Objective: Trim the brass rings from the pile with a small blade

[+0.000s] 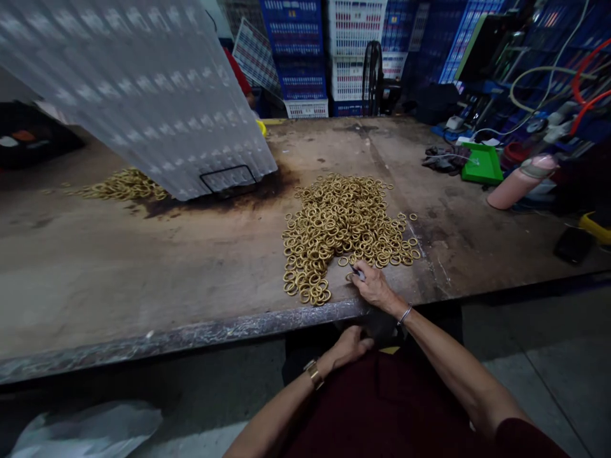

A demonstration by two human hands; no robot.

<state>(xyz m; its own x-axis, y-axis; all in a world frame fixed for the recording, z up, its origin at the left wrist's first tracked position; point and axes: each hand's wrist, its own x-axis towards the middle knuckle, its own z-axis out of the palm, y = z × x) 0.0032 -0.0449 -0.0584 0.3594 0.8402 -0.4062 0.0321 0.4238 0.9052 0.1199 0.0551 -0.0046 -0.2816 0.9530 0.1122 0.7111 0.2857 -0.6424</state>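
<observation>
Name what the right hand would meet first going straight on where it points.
Likely a loose gold-coloured ring just ahead of the right hand, then the ring pile; exact depth is unclear.

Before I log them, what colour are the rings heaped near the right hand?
The rings are dull gold, seen in the head view.

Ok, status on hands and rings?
Right hand pinching small dark item beside rings. Left hand by table edge, grip unclear. Rings heaped; nothing blocking right hand.

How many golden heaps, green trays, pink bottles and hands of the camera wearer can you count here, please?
Golden heaps: 2
Green tray: 1
Pink bottle: 1
Wearer's left hand and right hand: 2
Total: 6
</observation>
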